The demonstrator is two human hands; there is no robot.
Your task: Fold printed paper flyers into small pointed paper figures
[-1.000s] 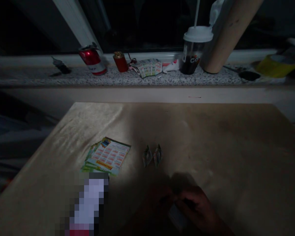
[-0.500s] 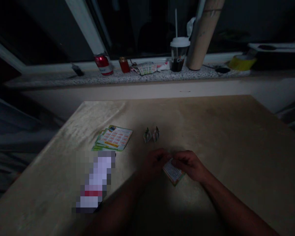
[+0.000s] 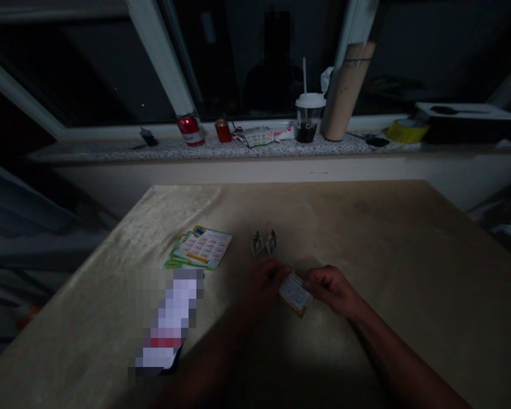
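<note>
Printed card (image 3: 294,294) sits lower centre of frame, between the hands: down-right of the left hand's (image 3: 266,279) fingertips, down-left of the right hand's (image 3: 331,288). Both touch its upper edges, neither nearer; fingers narrow, pinching it. One corner points to frame bottom; long axis unclear. Two folded paper pieces (image 3: 264,244) stand just above.

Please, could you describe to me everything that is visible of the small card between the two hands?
The small card looks like thin paper or cardboard. Its visible face is pale and covered with lines of print too small to read, with orange and green along the lower edge. It sits slanted, one corner towards the person. The left hand touches its left side, the right hand its right. Whether it rests on the table is unclear.
</note>
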